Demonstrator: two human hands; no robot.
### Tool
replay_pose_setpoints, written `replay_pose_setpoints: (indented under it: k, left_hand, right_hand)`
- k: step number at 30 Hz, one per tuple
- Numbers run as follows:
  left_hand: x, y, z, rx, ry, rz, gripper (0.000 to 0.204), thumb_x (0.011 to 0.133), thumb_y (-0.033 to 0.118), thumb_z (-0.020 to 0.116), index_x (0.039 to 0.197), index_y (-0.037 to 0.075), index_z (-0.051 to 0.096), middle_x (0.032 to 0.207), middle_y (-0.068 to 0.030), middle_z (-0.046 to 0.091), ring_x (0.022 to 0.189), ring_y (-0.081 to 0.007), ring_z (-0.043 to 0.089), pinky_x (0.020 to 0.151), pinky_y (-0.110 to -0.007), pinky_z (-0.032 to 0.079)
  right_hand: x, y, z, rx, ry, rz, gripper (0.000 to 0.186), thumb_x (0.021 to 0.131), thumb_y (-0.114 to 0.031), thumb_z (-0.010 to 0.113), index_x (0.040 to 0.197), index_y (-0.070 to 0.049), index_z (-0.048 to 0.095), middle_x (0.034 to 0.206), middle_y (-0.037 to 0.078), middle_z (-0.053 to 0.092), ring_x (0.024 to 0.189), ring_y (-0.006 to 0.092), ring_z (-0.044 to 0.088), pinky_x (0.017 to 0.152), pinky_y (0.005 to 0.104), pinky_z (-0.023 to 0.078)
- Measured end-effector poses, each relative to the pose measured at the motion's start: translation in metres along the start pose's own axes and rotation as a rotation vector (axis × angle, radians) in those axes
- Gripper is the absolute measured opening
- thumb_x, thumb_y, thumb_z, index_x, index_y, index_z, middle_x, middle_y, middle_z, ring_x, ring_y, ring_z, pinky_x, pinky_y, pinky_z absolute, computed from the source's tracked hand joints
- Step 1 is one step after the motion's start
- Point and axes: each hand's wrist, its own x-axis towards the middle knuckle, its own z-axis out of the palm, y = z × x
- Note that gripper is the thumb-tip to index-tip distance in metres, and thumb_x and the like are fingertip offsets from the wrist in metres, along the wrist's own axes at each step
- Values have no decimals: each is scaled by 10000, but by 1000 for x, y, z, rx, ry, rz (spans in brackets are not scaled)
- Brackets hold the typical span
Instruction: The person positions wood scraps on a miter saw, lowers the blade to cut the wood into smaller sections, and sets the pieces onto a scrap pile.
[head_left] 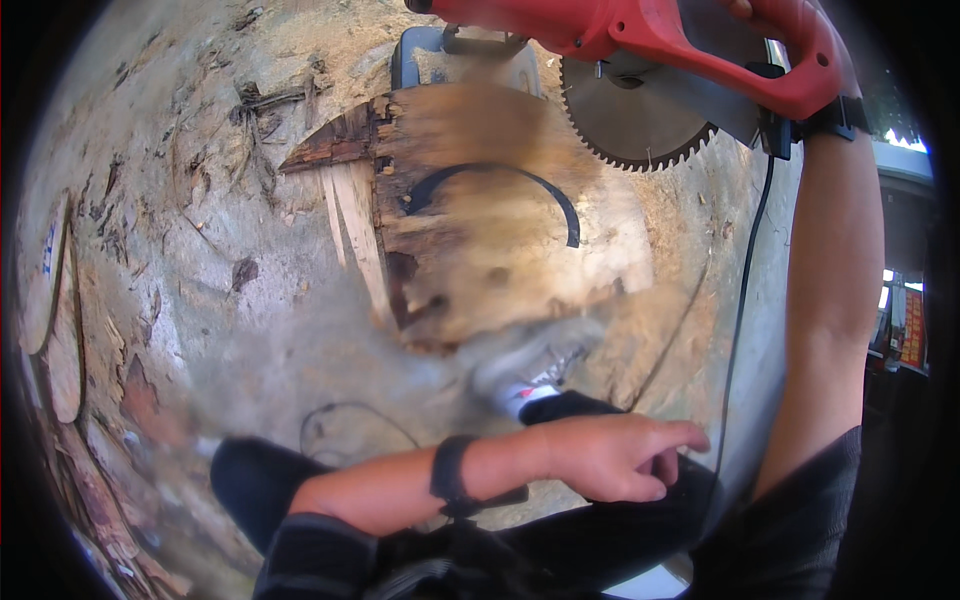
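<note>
At the upper right, my right hand (741,8) is wrapped round the rear handle of a red circular saw (650,35), mostly hidden by the handle and the frame's edge. The saw's toothed round blade (625,115) hangs exposed beside a thick wooden slab (480,260). That slab lies on the ground, its left edge dark and ragged, with a black curved band across its face. My left hand (620,460) is over my lap, empty, index finger stretched to the right and the others loosely bent. A grey shoe (535,365) is at the slab's near edge.
A black power cord (745,270) runs down from the saw along my right arm. Behind the slab sits a grey-blue object (430,60) with sawdust on it. Long wood strips (65,350) lie at the far left. Bark scraps and sawdust litter the ground.
</note>
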Motion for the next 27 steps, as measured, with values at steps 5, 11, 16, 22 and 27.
replay_pose_setpoints:
  k: [5, 11, 16, 22, 27]
  left_hand:
    - [26, -2, 9, -104, 255, -65, 715, 849, 151, 606, 1407, 36, 173, 1150, -222, 537, 813, -183, 595, 718, -283, 496]
    - [73, -18, 24, -170, 242, -7, 687, 851, 119, 595, 1403, 44, 194, 1154, -197, 533, 920, -167, 575, 819, -296, 461]
    - [83, -14, 43, -270, 180, 118, 396, 835, 88, 564, 1208, 7, 453, 945, -77, 613, 865, -138, 565, 796, -276, 448]
    - [67, -3, 75, -155, 123, 149, 324, 830, 66, 571, 1142, 26, 490, 928, -65, 582, 877, -139, 548, 799, -286, 451]
    - [57, -13, 108, -292, 69, 133, 365, 810, 40, 571, 1150, 30, 437, 852, -36, 557, 768, -109, 525, 696, -252, 446]
  right_hand:
    - [5, 0, -1, 10, -28, -77, 437, 867, -208, 450, 1165, 101, 532, 884, 138, 638, 643, 130, 602, 517, 204, 505]
    - [-17, 2, 31, 62, 101, -274, 365, 888, -191, 448, 1084, 83, 590, 991, 179, 639, 830, 204, 633, 668, 268, 539]
    - [-14, -3, 20, 31, 132, -223, 354, 880, -191, 465, 1071, 77, 593, 979, 176, 640, 820, 209, 634, 663, 280, 538]
    - [-18, 3, 11, -85, 263, -174, 340, 869, -191, 485, 1057, 70, 597, 965, 173, 642, 809, 215, 635, 656, 294, 536]
    - [-20, 29, -1, -199, 413, -153, 329, 861, -190, 501, 1045, 64, 600, 953, 170, 643, 799, 221, 636, 651, 305, 534]
